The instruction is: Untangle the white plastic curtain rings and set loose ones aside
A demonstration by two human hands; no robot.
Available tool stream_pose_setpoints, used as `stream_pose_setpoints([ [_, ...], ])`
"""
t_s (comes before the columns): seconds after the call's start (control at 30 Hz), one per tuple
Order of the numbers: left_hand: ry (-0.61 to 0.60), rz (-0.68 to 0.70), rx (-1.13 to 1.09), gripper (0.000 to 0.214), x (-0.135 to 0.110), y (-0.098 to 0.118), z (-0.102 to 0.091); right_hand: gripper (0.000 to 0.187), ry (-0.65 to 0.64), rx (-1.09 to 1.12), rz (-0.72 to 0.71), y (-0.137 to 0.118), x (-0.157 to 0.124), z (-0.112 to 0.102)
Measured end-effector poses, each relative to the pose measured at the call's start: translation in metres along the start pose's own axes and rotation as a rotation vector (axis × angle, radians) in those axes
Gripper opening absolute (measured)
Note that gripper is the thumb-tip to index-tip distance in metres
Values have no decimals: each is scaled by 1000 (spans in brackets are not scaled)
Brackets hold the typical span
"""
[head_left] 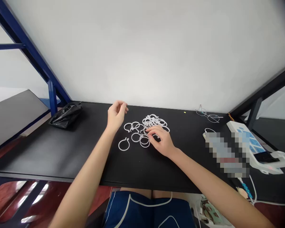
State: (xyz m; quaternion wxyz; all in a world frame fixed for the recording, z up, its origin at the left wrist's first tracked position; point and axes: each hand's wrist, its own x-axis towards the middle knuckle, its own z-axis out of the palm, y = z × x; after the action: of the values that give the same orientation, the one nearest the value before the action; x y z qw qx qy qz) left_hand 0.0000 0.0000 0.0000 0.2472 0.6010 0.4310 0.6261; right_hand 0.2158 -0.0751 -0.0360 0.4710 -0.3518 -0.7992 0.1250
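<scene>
Head view of two bare hands above a black, smooth-topped table (90, 155) bearing thin white open rings (154, 121), each ring whose ends can be seen finishing in small hooked or knobbed tips. Most rings lie overlapped in a heap near the table's middle, partly covered by the right hand; several spread from the heap toward the left hand, and one single white ring (123, 150) lies apart, nearer the front edge, its gap facing the wall.

Right hand (161, 140): palm down over the near side of the heap, fingertips and thumb tip slightly apart among the rings; whether they pinch one cannot be told. Left hand (117, 113): raised beyond the leftmost rings, fingers curled with the thumb close to them; whether they close on anything cannot be told.

Surroundings: at the table's left end, a crumpled black plastic bag (66, 116) beside a blue metal frame (29, 47); behind, a plain white wall (142, 57). At right, thin-rimmed eyeglasses (213, 118) near the rear edge, a long pale-edged object with a pixelated face (224, 155), and a white power strip with blue socket panels (250, 141). Below the front edge, blue shorts with white piping (149, 210).
</scene>
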Motion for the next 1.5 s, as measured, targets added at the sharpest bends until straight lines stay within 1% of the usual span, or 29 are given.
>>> stream_pose_setpoints([
  [0.07,-244,4,273,20,-16,9,-14,13,40,0,6,-1,1,0],
  [0.1,-344,16,405,21,-27,13,-21,13,56,2,4,-1,1,0],
  [0.13,-433,29,531,22,-39,16,-26,13,68,5,2,-2,1,1],
  [0.17,-480,28,646,25,-51,18,-31,13,77,6,1,-2,1,1],
  [0.23,-483,18,825,43,-75,19,-37,13,92,6,-3,-3,1,1],
  [0.3,-511,14,930,56,-93,18,-40,13,103,11,-13,-4,1,1],
  [0.37,-514,5,1003,51,-104,16,-41,13,115,19,-22,-4,1,0],
  [0.43,-523,-1,1050,42,-109,14,-40,13,124,24,-18,-4,1,0],
  [0.6,-601,21,1116,29,-104,11,-41,13,152,34,0,-4,1,0],
  [0.73,-650,16,1096,27,-94,11,-46,13,171,39,-14,-4,1,0],
  [0.8,-635,13,1059,29,-85,13,-47,13,176,36,-13,-3,1,0],
  [0.87,-597,33,1000,32,-73,16,-42,13,184,32,-3,-2,0,-1],
  [0.93,-601,90,888,34,-60,20,-29,13,194,41,18,0,0,-2],
  [1.0,-615,191,766,35,-49,21,-9,13,205,79,57,3,0,-3],
  [1.07,-624,295,634,33,-42,18,12,17,212,153,133,7,0,-5],
  [1.17,-677,426,480,34,-43,7,36,25,230,278,252,12,1,-8],
  [1.23,-684,469,431,33,-48,1,43,25,232,318,292,14,1,-8],
  [1.3,-705,467,410,33,-54,-1,44,22,215,326,304,13,1,-8],
  [1.4,-763,428,400,33,-60,3,42,16,193,312,298,11,0,-6],
  [1.5,-751,445,370,35,-62,9,41,14,215,270,281,8,-1,-6],
])
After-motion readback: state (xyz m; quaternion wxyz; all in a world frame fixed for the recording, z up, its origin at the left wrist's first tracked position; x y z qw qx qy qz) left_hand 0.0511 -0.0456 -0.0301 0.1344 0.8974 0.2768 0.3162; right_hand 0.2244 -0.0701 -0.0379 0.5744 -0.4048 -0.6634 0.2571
